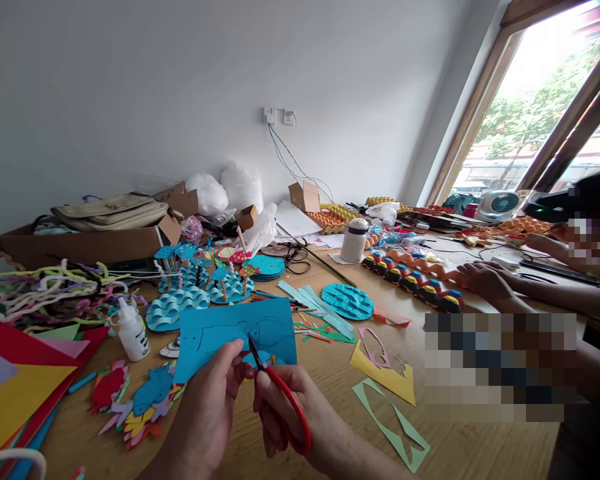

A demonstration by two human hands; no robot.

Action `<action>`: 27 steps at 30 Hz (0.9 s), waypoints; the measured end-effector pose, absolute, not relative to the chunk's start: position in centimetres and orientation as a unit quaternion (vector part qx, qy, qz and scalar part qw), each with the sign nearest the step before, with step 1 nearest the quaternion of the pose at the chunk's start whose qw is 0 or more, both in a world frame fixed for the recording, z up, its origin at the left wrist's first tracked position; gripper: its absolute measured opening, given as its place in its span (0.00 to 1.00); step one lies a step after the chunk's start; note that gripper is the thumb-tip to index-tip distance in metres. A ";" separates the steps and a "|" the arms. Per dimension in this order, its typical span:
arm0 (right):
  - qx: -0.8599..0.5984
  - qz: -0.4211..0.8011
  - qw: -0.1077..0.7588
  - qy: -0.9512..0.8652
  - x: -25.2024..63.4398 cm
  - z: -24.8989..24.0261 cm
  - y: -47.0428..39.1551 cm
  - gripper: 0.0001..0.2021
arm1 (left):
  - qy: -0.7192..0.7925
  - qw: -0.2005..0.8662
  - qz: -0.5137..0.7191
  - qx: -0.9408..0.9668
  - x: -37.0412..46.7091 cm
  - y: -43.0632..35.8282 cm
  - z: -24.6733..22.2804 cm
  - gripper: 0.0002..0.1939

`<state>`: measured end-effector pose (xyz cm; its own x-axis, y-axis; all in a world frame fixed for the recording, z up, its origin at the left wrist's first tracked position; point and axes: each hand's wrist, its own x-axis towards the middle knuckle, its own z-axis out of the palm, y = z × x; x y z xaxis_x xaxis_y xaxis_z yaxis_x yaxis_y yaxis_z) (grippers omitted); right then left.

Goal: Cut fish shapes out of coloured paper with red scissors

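Observation:
A sheet of blue paper with fish outlines drawn on it stands tilted up in front of me. My left hand pinches its lower edge between thumb and fingers. In my right hand is a pair of red-handled scissors, the blades pointing up against the paper by the right-hand fish. Part of the sheet's lower edge is hidden behind my hands. Left of my left hand lie several cut paper fish, a blue one on top and a red one beside it.
A white glue bottle stands to the left, near coloured paper sheets and fuzzy pipe cleaners. Green paper offcuts lie at right. Beyond are a round blue wavy disc, painted egg-carton strips and a co-worker's hands.

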<state>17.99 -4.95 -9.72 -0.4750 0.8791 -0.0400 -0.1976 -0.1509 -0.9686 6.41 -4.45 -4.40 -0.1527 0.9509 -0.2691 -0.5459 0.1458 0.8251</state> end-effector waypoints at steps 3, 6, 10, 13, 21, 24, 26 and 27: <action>-0.339 0.679 0.389 -0.523 17.9 -9.7 -5.0 0.26 | 0.448 0.612 0.611 0.227 6.5 -4.6 -4.1 0.08; -0.341 0.677 0.388 -0.524 17.9 -9.6 -5.0 0.26 | 0.441 0.616 0.608 0.238 6.5 -4.6 -4.0 0.08; -0.353 0.679 0.377 -0.522 18.0 -9.5 -4.8 0.27 | 0.436 0.608 0.618 0.241 6.5 -4.6 -4.2 0.07; -0.371 0.679 0.367 -0.516 17.9 -9.4 -4.7 0.28 | 0.431 0.592 0.635 0.246 6.6 -4.6 -4.3 0.07; -0.342 0.668 0.400 -0.526 17.7 -9.0 -5.1 0.27 | 0.444 0.532 0.669 0.268 7.2 -5.0 -5.5 0.11; -0.330 0.671 0.407 -0.524 17.7 -9.0 -5.2 0.26 | 0.460 0.529 0.662 0.266 7.4 -5.1 -6.1 0.11; -0.323 0.673 0.409 -0.524 17.6 -9.1 -5.3 0.26 | 0.473 0.534 0.650 0.262 7.6 -5.2 -6.2 0.12; -0.324 0.675 0.409 -0.522 17.6 -9.1 -5.3 0.26 | 0.479 0.539 0.643 0.258 7.7 -5.2 -6.2 0.12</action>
